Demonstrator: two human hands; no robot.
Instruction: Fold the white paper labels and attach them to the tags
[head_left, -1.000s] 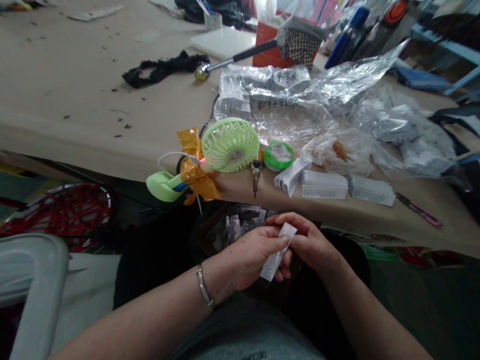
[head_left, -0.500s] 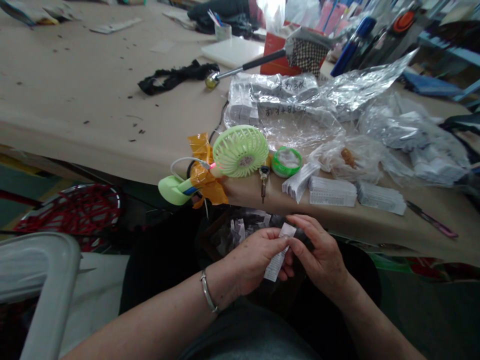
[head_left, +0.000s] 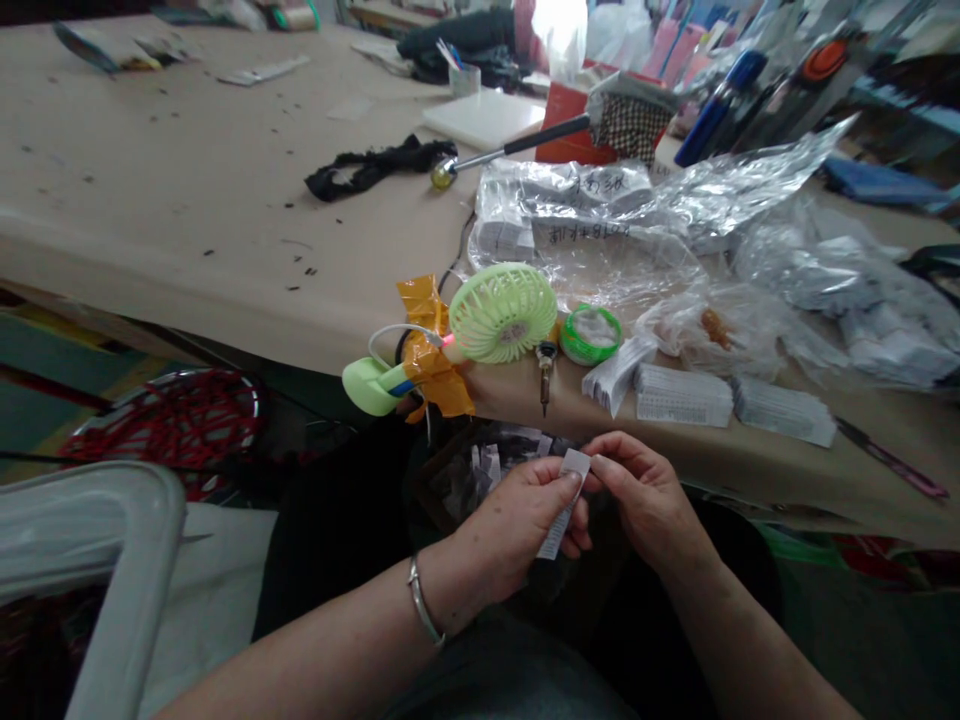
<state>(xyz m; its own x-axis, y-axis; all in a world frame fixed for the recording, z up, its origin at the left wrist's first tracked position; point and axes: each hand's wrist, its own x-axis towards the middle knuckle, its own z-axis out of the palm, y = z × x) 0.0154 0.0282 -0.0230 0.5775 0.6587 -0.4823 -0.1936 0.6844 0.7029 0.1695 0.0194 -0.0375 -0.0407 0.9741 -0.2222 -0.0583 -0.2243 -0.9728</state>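
Observation:
Both of my hands meet over my lap, just below the table's front edge. My left hand (head_left: 517, 525) is closed, its thumb and fingers pinching a small white printed paper label (head_left: 564, 500). My right hand (head_left: 649, 500) is closed too, gripping the label's upper end from the right. The label hangs tilted between the two hands. Under my hands lies dark cloth with several loose white labels (head_left: 480, 465) on it. A silver bangle (head_left: 424, 610) sits on my left wrist.
On the brown-paper table (head_left: 187, 230) stand a green mini fan (head_left: 501, 312) taped with orange tape, a soldering iron (head_left: 545, 375), a green tape roll (head_left: 590, 333), stacks of labels (head_left: 682, 395), clear plastic bags (head_left: 600, 215), a black cloth scrap (head_left: 371, 168). A grey chair frame (head_left: 112, 560) is at lower left.
The view has shifted, so the table's things sit a little lower and further right in the frame. My hands keep hold of the label, now slightly higher and more upright.

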